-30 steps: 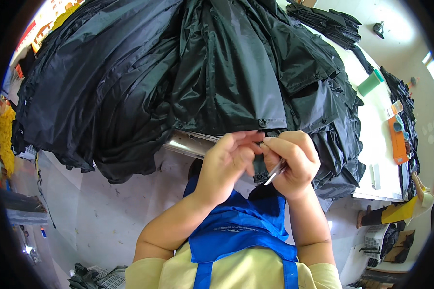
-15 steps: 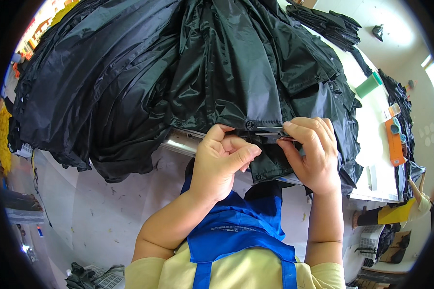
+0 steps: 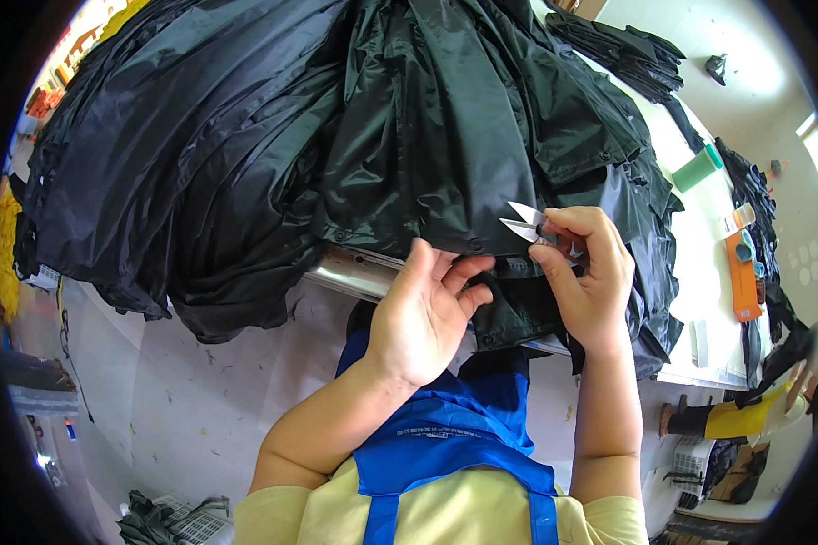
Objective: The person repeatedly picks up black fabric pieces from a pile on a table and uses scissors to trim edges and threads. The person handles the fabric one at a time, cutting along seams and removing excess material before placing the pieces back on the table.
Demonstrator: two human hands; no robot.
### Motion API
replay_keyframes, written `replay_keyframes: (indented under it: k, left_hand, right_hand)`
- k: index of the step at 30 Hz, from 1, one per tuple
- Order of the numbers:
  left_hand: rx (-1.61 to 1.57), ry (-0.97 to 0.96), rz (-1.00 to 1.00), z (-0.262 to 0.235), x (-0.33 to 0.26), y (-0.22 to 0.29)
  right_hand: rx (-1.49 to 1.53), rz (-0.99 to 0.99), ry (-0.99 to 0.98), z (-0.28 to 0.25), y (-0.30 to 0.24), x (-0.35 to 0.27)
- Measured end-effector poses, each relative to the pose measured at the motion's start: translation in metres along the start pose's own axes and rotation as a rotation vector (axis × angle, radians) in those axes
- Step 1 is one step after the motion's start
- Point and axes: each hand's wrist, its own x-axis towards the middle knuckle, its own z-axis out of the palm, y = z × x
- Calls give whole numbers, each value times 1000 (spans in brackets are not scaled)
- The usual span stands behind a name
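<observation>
A large heap of shiny black garments [image 3: 409,136] is spread over the table and hangs past its near edge. My right hand [image 3: 600,282] grips a pair of thread snips [image 3: 523,224] between thumb and fingers. Their two silver blades stand apart and point left, just above the lower hem. Palm turned up, my left hand [image 3: 418,318] rests at the hem with its thumb spread and its fingers loosely bent. I see nothing held in it. A small dark round snap [image 3: 477,244] sits on the hem between my hands.
The metal table edge [image 3: 354,277] shows below the cloth. On the white table at right are a green cylinder [image 3: 698,168] and an orange box [image 3: 743,277]. Another person [image 3: 741,418] stands at far right. A crate with dark cloth [image 3: 186,518] lies on the floor.
The snips have lifted off the hem and turned, so their blades now show apart. My left hand's pinched fingers have loosened and spread. The person at right has shifted.
</observation>
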Motion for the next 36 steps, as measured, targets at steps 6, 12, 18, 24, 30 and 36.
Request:
replay_keyframes:
  k: [6, 12, 18, 24, 30, 36]
  left_hand:
    - [357, -115, 500, -29, 5, -7]
    - [916, -91, 747, -29, 8, 1]
    - [73, -148, 229, -28, 6, 11]
    - [1024, -23, 585, -41, 0, 18]
    - [1087, -70, 610, -38, -2, 20]
    - [978, -73, 599, -31, 1, 19]
  right_hand:
    - [161, 122, 98, 6, -3, -3]
    - [181, 54, 0, 12, -28, 8]
    - [86, 75, -108, 17, -31, 16]
    - [156, -150, -6, 28, -36, 14]
    - [130, -170, -83, 47, -39, 16]
    - [257, -150, 1, 55, -37, 18]
